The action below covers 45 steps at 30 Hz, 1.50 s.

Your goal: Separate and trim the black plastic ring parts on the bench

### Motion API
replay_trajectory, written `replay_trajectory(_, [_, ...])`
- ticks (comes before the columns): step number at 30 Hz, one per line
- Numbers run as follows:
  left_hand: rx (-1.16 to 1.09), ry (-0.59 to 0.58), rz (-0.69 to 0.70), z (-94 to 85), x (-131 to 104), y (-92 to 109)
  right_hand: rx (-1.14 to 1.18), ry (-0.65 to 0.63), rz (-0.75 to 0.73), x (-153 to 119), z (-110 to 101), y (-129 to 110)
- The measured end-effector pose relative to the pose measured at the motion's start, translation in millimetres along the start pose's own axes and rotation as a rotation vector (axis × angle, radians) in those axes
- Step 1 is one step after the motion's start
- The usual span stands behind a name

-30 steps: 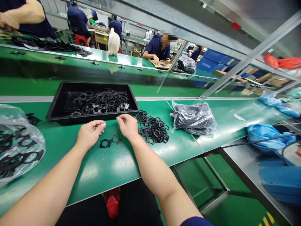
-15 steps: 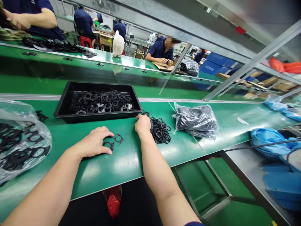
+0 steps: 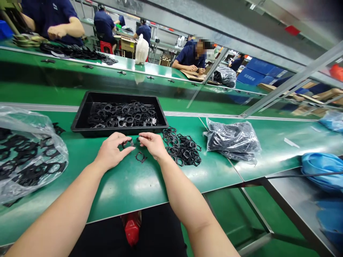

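My left hand (image 3: 110, 151) pinches a black plastic ring-shaped frame (image 3: 129, 143) between thumb and fingers, holding it just above the green table. Close beside it, my right hand (image 3: 154, 145) has its fingertips pressed together; a small dark bit shows at them, too small to make out. Another black ring-shaped frame (image 3: 140, 157) lies flat on the table below the gap between both hands. To the right of my right hand spreads a loose pile of black rings (image 3: 184, 148). Behind the hands stands a black tray (image 3: 120, 132) holding many similar black parts.
A clear bag of black parts (image 3: 32, 167) lies at the left, and a sealed plastic bag (image 3: 232, 139) at the right. Beyond the tray, a conveyor belt (image 3: 112, 80) carries small black pieces. Co-workers sit across it. A blue cloth bundle (image 3: 321, 166) lies far right.
My right hand has moved left from the ring pile to beside my left hand. My left hand has closed on one of the two frames from the table and raised it. The view has shifted slightly.
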<state>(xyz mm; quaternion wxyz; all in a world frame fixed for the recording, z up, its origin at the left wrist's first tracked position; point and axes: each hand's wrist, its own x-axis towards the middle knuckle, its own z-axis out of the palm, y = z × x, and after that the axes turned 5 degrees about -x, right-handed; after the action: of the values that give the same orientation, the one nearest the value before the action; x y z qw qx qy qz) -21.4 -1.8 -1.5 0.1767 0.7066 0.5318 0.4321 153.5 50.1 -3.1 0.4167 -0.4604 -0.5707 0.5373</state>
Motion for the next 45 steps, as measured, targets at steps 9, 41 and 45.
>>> replay_trajectory(9, [-0.661,0.14,-0.505,4.8,7.1,-0.7,0.216,-0.023,0.056,-3.1,7.7,1.1])
replay_trajectory(41, [-0.052,0.053,-0.137,5.5,5.4,-10.2,0.326,-0.136,0.154,-7.4,8.3,-2.7])
replay_trajectory(45, [-0.031,0.07,-0.084,6.1,5.1,-10.0,0.302,-0.135,0.141,-7.7,8.4,-3.8])
